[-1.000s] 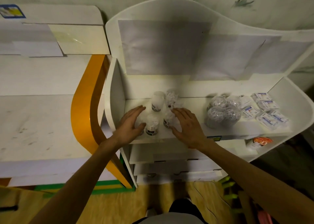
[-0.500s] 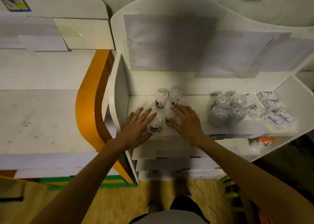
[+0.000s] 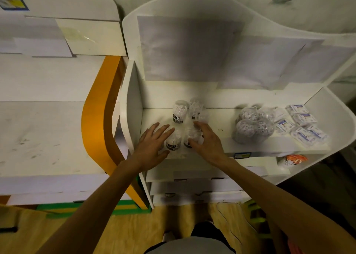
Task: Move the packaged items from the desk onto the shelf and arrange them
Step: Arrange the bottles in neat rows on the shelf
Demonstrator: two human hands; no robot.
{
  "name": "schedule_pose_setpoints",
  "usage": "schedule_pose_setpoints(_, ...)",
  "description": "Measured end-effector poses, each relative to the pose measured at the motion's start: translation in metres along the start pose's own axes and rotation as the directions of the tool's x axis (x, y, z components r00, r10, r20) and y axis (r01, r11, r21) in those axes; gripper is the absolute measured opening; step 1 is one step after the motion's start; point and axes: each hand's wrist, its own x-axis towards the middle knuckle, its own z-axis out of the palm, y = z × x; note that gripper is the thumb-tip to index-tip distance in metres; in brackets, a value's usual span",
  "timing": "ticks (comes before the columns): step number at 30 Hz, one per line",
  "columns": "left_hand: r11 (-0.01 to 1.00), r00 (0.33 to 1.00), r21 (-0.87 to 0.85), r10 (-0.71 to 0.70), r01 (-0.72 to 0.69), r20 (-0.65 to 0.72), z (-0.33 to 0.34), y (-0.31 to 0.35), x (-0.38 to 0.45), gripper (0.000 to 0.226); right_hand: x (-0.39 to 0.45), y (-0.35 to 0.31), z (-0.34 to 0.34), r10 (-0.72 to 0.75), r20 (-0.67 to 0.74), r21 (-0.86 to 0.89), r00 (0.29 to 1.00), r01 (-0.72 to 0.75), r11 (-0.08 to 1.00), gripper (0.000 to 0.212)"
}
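White shelf [image 3: 215,149] board: the left hand [image 3: 152,148] lies with fingers spread beside the front jars [image 3: 173,141], the right hand [image 3: 207,143] curls over another. Behind stand two more jars [image 3: 180,112].

Both hands [image 3: 154,144] spread around clear jars [image 3: 174,140] on white shelf [image 3: 221,126], bags alongside

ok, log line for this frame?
phase: arranging | left hand: open beside jars | right hand: open over jars | shelf
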Motion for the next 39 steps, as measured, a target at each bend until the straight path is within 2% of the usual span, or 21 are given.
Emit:
schedule_pose_setpoints(4,1.000,1.000,-0.024,-0.010,0.010,-0.007,-0.001,-0.002,-0.001,0.080,0.003,-0.001,-0.006,-0.030,0.105,0.091,0.994,0.020,0.996,0.067)
schedule_pose_setpoints(7,0.999,1.000,-0.038,-0.010,0.010,-0.007,0.000,0.000,-0.001,0.080,0.004,-0.003,-0.007,-0.058,0.111,0.107,0.992,0.046,0.993,0.064)
schedule_pose_setpoints(11,0.999,1.000,-0.039,-0.020,0.020,-0.004,0.000,0.002,0.000,0.080,0.003,0.001,-0.006,-0.036,0.125,0.141,0.992,0.018,0.990,0.072)
schedule_pose_setpoints(13,0.999,1.000,-0.042,-0.024,0.024,-0.005,-0.001,0.001,0.000,0.080,0.003,0.001,-0.008,-0.065,0.040,0.138,0.997,0.059,0.989,0.062)
schedule_pose_setpoints(16,0.999,1.000,-0.044,-0.019,0.019,-0.002,-0.002,0.000,0.000,0.082,0.014,0.001,-0.018,-0.095,-0.175,0.113,0.980,0.115,0.987,0.036)
schedule_pose_setpoints(18,0.999,1.000,-0.044,-0.028,0.029,0.005,-0.002,0.000,0.000,0.084,0.032,0.006,-0.026,-0.092,-0.264,0.023,0.960,0.101,0.995,0.033)
schedule_pose_setpoints(20,0.998,0.999,-0.049,-0.035,0.035,0.005,-0.002,0.001,0.000,0.083,0.050,0.012,-0.034,-0.057,-0.210,-0.084,0.976,0.040,0.996,0.042)
schedule_pose_setpoints(24,0.997,0.999,-0.066,-0.032,0.031,-0.003,-0.001,0.001,-0.003,0.081,0.066,0.022,-0.037,0.045,0.066,-0.213,0.997,-0.030,0.977,0.059)
schedule_pose_setpoints(30,0.998,1.000,-0.062,-0.027,0.026,-0.009,0.001,0.002,0.000,0.083,0.063,0.030,-0.042,0.011,0.017,-0.168,1.000,-0.008,0.986,0.055)
schedule_pose_setpoints(34,0.998,0.999,-0.049,-0.026,0.025,-0.019,0.003,-0.002,-0.002,0.083,0.074,0.019,-0.039,0.062,0.147,-0.110,0.987,-0.046,0.993,0.064)
schedule_pose_setpoints(39,0.998,1.000,-0.057,-0.020,0.019,-0.012,0.003,0.000,0.000,0.083,0.091,0.002,-0.038,0.146,0.237,0.010,0.960,-0.153,0.988,0.058)
